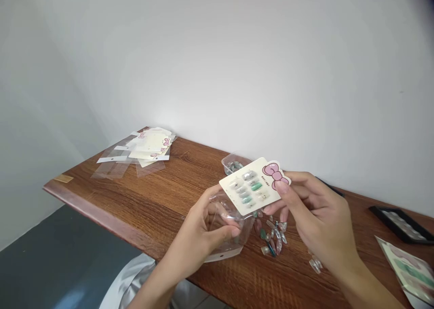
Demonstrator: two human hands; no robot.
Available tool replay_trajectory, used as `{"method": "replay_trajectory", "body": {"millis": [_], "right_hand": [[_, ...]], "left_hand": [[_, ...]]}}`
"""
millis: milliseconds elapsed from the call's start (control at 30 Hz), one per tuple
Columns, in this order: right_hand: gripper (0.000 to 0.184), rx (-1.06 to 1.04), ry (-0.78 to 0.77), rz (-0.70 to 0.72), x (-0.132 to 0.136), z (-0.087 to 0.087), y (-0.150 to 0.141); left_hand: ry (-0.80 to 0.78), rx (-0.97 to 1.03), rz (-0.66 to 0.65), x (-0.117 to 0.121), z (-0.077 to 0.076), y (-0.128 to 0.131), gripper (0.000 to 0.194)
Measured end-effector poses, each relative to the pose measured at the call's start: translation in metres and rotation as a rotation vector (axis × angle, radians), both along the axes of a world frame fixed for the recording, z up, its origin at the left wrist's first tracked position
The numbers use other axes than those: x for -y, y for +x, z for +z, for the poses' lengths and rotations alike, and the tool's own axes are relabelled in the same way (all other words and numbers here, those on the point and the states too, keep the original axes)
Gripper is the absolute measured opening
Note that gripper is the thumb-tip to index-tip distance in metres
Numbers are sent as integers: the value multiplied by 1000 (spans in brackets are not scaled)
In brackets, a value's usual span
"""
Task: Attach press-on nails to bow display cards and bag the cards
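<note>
White walls rise behind a wooden tabletop (pixel 111 200) holding loose false nails (pixel 273 236) and stacked cards (pixel 152 142). The right hand (pixel 315 214) pinches a nail card (pixel 254 185); the left hand (pixel 200 230) grips a clear bag (pixel 227 223).

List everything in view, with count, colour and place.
Nail card: one, cream with pink bow, held up mid-view
Clear bag: one, see-through, in the left hand
Loose nails: many, green, pink and clear, on the table below the hands
Tub: one, clear, holding nails, at the table's back edge
Cards: several, cream and pink, stacked back left
Bags: several, see-through, around the cards
Tray: one, black, far right
Packet: one, green and pink, front right
Table: one, brown wood, under these
Left hand: one, gripping the bag
Right hand: one, fingers pinching the card
</note>
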State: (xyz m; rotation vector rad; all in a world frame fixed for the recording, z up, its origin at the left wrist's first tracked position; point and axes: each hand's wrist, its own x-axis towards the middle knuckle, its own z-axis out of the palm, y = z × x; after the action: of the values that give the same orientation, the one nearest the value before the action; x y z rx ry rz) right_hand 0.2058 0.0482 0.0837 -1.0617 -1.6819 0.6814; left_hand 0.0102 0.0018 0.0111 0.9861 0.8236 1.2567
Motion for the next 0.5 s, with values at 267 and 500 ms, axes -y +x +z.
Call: {"method": "replay_trajectory", "body": {"millis": [267, 500], "right_hand": [[18, 2, 6, -36, 7, 1, -1], [13, 99, 95, 48, 3, -2, 9]], "left_hand": [[-14, -107, -24, -2, 3, -5, 38], [7, -116, -77, -1, 6, -7, 30]]}}
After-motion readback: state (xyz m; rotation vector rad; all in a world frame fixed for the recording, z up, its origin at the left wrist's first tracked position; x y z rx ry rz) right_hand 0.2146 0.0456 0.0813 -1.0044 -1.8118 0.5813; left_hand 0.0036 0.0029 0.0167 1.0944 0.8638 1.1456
